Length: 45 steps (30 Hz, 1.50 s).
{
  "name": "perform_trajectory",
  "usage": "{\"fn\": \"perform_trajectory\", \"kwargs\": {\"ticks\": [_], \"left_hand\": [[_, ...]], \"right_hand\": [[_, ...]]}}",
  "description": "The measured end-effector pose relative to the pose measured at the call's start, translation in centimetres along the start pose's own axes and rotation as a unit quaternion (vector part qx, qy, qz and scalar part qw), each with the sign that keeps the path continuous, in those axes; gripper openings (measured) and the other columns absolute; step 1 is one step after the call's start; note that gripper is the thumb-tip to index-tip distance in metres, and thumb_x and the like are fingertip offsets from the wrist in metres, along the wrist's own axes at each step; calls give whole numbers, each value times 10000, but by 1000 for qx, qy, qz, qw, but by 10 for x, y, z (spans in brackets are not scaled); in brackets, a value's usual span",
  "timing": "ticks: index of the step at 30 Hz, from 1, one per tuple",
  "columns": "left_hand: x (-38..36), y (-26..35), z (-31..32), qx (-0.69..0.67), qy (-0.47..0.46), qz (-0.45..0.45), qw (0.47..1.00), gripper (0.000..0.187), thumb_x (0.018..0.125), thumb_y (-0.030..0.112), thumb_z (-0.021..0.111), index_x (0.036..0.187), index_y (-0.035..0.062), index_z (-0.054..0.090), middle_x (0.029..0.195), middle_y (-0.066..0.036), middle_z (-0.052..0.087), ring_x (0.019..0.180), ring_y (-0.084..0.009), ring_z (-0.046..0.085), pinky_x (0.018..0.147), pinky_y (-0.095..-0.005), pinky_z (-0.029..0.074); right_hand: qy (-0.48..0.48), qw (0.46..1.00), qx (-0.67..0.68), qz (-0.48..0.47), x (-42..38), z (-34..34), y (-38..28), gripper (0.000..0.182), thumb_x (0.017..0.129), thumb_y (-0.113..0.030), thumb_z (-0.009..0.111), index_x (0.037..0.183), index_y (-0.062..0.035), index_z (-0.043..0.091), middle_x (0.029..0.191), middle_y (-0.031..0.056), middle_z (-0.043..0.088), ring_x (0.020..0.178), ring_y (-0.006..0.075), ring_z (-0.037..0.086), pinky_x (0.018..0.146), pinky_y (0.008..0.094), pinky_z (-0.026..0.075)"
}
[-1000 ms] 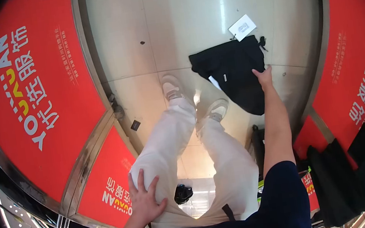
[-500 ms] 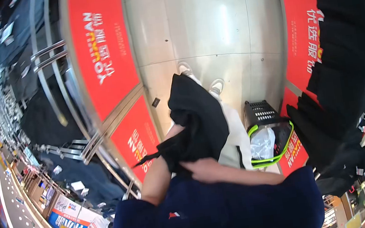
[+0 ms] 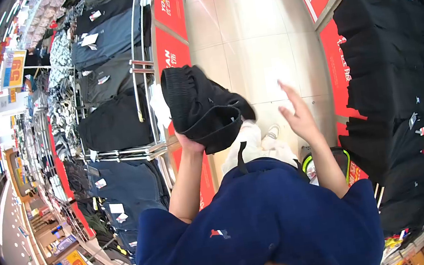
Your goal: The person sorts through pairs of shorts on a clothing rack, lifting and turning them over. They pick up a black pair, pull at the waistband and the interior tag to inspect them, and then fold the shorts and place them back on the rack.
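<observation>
Black trousers (image 3: 201, 110) with a ribbed elastic waistband are bunched up in front of me, left of the middle of the view. My left hand (image 3: 191, 143) grips them from below; most of its fingers are hidden behind the cloth. A white tag or paper shows beside the waistband. My right hand (image 3: 300, 115) is raised over the aisle floor, apart from the trousers, with its fingers spread and nothing in it.
Racks of folded dark trousers (image 3: 109, 65) line the left side. Black garments (image 3: 389, 71) hang along the right, above red panels. A basket with a green rim (image 3: 347, 160) stands by my right forearm. Between the racks runs a tiled floor (image 3: 250, 57).
The black trousers have gone from close against my body to up and left, waistband now showing. My right hand has left the cloth and moved right, opening. The view has shifted.
</observation>
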<state>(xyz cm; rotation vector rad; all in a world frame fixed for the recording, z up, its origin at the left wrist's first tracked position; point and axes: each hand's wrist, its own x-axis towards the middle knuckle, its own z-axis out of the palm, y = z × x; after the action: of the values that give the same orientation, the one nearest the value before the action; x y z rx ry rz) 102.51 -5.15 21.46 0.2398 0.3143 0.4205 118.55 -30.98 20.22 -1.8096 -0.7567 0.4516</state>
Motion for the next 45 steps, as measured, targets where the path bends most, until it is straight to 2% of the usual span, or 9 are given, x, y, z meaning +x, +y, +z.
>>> {"fn": "perform_trajectory", "kwargs": {"ticks": [6, 9, 11, 14, 23, 29, 32, 38, 45], "left_hand": [[6, 3, 65, 60, -47, 24, 997, 521, 951, 289, 334, 1375, -2, 418, 1393, -196, 451, 1255, -364, 462, 1072, -501, 364], [-18, 13, 80, 73, -77, 33, 994, 521, 950, 290, 335, 1374, -2, 419, 1392, -197, 452, 1254, -363, 463, 1071, -501, 365], [-39, 22, 85, 74, -95, 42, 992, 521, 950, 290, 335, 1373, -2, 419, 1391, -198, 452, 1254, -363, 463, 1071, -501, 365], [-52, 30, 92, 78, -112, 53, 989, 521, 949, 291, 336, 1372, -1, 420, 1389, -199, 453, 1253, -363, 464, 1070, -501, 366], [-45, 8, 99, 75, -134, 42, 987, 521, 947, 292, 337, 1370, 0, 423, 1385, -201, 457, 1251, -362, 466, 1068, -501, 368], [-59, 8, 101, 69, -156, 36, 985, 521, 945, 293, 339, 1368, 1, 425, 1382, -203, 459, 1249, -361, 468, 1066, -501, 370], [-67, 10, 100, 74, -154, 35, 985, 521, 944, 294, 339, 1367, 1, 426, 1380, -204, 460, 1249, -361, 469, 1065, -501, 371], [-71, 6, 98, 68, -164, 25, 984, 521, 943, 295, 340, 1365, 2, 428, 1377, -205, 462, 1247, -360, 470, 1064, -501, 372], [-70, 12, 107, 62, -182, 33, 981, 521, 941, 296, 342, 1362, 3, 431, 1374, -207, 464, 1246, -360, 472, 1062, -501, 374]], "right_hand": [[160, 904, 88, -388, 62, 42, -100, 600, 969, -380, 428, 1481, -107, 274, 1535, 153, 250, 1435, 322, 180, 1144, 515, 83], [-133, 935, -239, -226, 75, 94, -23, 635, 916, -269, 534, 1483, -149, 273, 1534, 164, 238, 1438, 327, 167, 1140, 542, 127], [-232, 910, 303, 166, 70, 186, 226, 594, 914, -260, 529, 1457, -149, 315, 1500, 188, 289, 1386, 335, 286, 1067, 595, 275], [-240, 937, -233, 102, 32, 89, 52, 573, 911, -195, 535, 1445, -144, 334, 1469, 222, 328, 1348, 348, 348, 1041, 519, 356], [64, 920, -12, -387, 25, 75, -91, 527, 878, -105, 514, 1399, -125, 444, 1530, 155, 258, 1415, 336, 238, 1124, 560, 124], [-425, 765, -425, 229, -18, 126, 151, 741, 779, -476, 684, 1410, -188, 424, 1421, 157, 418, 1324, 333, 372, 1019, 732, 189], [-293, 893, -249, 235, -11, 91, 132, 679, 835, -406, 648, 1419, -175, 390, 1443, 160, 383, 1351, 325, 337, 1029, 709, 211], [172, 969, 36, -174, 31, 36, -81, 662, 847, -196, 632, 1434, -109, 338, 1439, 239, 359, 1332, 382, 354, 1105, 444, 282], [-93, 960, -134, -229, 5, 82, -31, 608, 835, -178, 626, 1403, -146, 410, 1477, 199, 326, 1378, 348, 303, 1074, 620, 223]]}}
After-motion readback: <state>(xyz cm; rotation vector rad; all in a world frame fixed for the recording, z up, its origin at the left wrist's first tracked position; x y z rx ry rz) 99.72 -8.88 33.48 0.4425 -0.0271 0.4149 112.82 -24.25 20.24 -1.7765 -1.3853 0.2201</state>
